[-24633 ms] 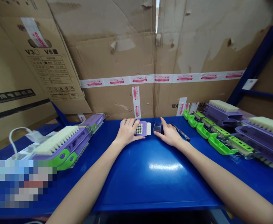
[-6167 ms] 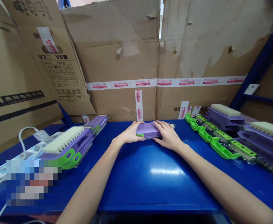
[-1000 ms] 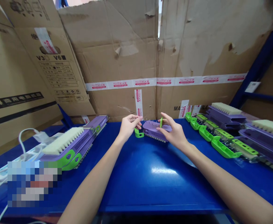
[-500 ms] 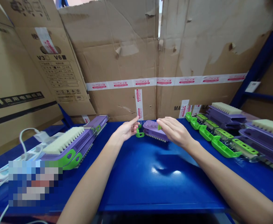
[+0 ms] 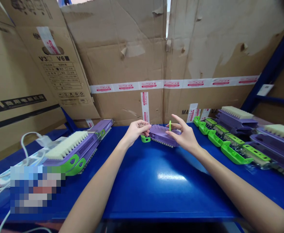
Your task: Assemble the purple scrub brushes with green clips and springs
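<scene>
At the back middle of the blue table lies a purple brush-like part [image 5: 164, 136] with pale bristles beneath it and a row of thin metal pins on top. My left hand [image 5: 135, 132] is at its left end, fingers pinched together; what they hold is too small to make out, though thin metal shows by the fingertips. Under those fingers a bright green curved piece [image 5: 145, 139] is partly hidden. My right hand [image 5: 184, 134] holds a small flat green piece [image 5: 170, 125] on edge between thumb and fingers, above the purple part, with the index finger raised.
Purple bristled parts with green ends [image 5: 78, 152] lie on the left, beside white cables [image 5: 26, 145]. Along the right stand green clips [image 5: 236, 153], flat green-topped pieces [image 5: 255, 152] and more stacked purple parts [image 5: 238, 121]. Cardboard [image 5: 122, 64] walls the back.
My left fingers have curled from a pointing pose into a pinch at the brush part's end. My right hand has turned and opened its fingers around the green piece, which now stands on edge.
</scene>
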The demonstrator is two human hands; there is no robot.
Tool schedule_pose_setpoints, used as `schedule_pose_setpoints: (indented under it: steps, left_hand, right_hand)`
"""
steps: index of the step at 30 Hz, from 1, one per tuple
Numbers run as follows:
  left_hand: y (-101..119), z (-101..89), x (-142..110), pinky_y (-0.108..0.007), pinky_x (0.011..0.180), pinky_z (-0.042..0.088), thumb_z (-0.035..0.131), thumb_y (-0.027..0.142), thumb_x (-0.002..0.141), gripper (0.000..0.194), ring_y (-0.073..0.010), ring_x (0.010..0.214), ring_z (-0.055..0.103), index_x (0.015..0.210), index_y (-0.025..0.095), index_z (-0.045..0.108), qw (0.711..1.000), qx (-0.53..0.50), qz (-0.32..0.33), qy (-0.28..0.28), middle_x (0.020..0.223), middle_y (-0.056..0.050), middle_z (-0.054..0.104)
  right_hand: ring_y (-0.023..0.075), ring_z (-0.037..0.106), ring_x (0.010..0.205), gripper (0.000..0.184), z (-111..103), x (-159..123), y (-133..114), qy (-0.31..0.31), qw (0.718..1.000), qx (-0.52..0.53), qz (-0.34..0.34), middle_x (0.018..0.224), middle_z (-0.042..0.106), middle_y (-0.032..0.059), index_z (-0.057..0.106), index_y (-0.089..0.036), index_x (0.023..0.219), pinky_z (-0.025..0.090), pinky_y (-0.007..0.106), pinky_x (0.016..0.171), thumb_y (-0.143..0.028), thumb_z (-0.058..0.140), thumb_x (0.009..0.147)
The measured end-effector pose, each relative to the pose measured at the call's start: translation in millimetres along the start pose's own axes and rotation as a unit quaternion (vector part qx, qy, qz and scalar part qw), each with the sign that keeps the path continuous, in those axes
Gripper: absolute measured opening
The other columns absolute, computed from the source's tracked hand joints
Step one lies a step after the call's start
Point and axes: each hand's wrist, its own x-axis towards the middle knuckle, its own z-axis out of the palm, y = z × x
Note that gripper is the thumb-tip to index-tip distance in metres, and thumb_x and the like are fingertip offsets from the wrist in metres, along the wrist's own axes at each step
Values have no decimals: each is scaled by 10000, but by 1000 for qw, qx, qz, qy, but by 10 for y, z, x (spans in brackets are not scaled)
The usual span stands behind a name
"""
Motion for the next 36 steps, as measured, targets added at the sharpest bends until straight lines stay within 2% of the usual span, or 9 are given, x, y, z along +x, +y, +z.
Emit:
schedule_pose_setpoints:
  steps: [2,4,7,10,16,19,25,32,36]
  left_hand:
    - [15,2,-10,-214,483,465,730,431,681,338,-93,455,567,719,133,576,1000,29,7,-1,568,-11,625]
    - [27,0,-19,-215,457,451,706,477,692,363,-95,427,549,678,142,565,999,47,12,-1,532,-6,609]
    - [31,-10,-19,-213,424,424,679,516,704,386,-96,387,523,659,148,573,998,59,2,23,479,1,579]
    - [15,-11,-6,-219,421,418,660,542,708,413,-103,374,519,611,154,554,998,37,-35,47,452,-5,565]
    - [11,58,13,-247,432,419,537,554,775,448,-113,342,477,547,168,541,992,-41,-112,26,388,2,507]
    - [30,47,27,-244,426,401,461,504,827,450,-104,323,431,517,180,503,984,-95,-144,49,354,21,447]
    - [9,-90,56,-212,466,422,559,534,789,412,-78,401,488,665,140,566,971,-153,-138,125,493,19,532]
    - [-8,-161,72,-202,460,431,567,508,795,383,-81,428,513,752,129,594,963,-170,-123,166,531,12,552]
    - [-8,-156,73,-202,460,431,587,527,771,393,-82,429,514,749,134,595,965,-164,-118,166,531,10,555]
  right_hand:
    - [199,679,849,730,3,7,-6,-24,998,50,24,983,705,67,371,-199,1384,552,372,823,-351,685,743]
    - [200,679,850,711,4,2,2,-35,999,35,6,991,703,69,374,-203,1383,557,375,813,-355,673,756]
    - [217,663,923,630,-5,-16,25,-18,992,-89,-91,1058,683,76,403,-228,1374,543,394,841,-317,639,796]
    - [219,635,990,609,-33,-22,31,11,961,-187,-202,1138,648,88,366,-240,1403,530,381,859,-283,595,840]
    - [199,614,993,623,-134,19,-28,39,899,-259,-350,1112,645,106,262,-213,1449,509,350,841,-149,509,880]
    - [203,602,1003,603,-169,38,-46,37,879,-273,-388,1108,643,110,279,-206,1439,494,361,841,-102,475,879]
    - [213,624,899,552,-167,48,69,83,895,-314,-306,1037,660,117,331,-170,1411,500,356,775,-228,504,890]
    - [223,660,794,546,-239,95,355,146,930,-320,-109,1025,675,119,401,-159,1369,527,360,713,-376,505,878]
    - [250,668,723,577,-301,138,544,177,930,-321,-3,929,698,122,468,-143,1309,527,382,670,-448,545,824]
